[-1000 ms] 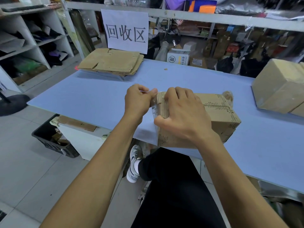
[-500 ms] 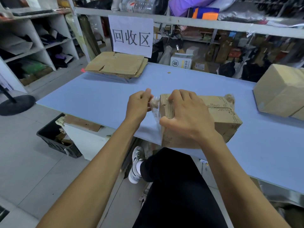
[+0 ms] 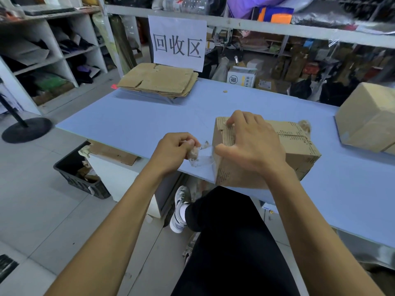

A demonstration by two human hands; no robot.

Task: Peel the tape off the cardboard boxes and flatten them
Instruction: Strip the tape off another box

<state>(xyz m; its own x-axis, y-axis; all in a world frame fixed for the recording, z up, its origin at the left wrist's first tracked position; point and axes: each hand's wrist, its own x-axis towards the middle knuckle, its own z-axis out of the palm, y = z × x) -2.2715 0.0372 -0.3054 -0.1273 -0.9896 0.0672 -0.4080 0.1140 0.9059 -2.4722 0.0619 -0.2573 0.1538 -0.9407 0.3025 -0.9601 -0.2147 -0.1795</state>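
Now left hand (image 3: 175, 151) pinches clear crumpled tape strip (image 3: 199, 155), pulling it sideways off printed brown cardboard box (image 3: 295, 146) at pale blue bench (image 3: 132, 124) near edge; right hand (image 3: 250, 144) grips box, bracing against pull.

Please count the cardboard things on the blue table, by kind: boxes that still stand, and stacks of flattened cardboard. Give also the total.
Boxes still standing: 2, the printed box under the right hand, and the plain box at the right edge.
Stacks of flattened cardboard: 1.
Total: 3.
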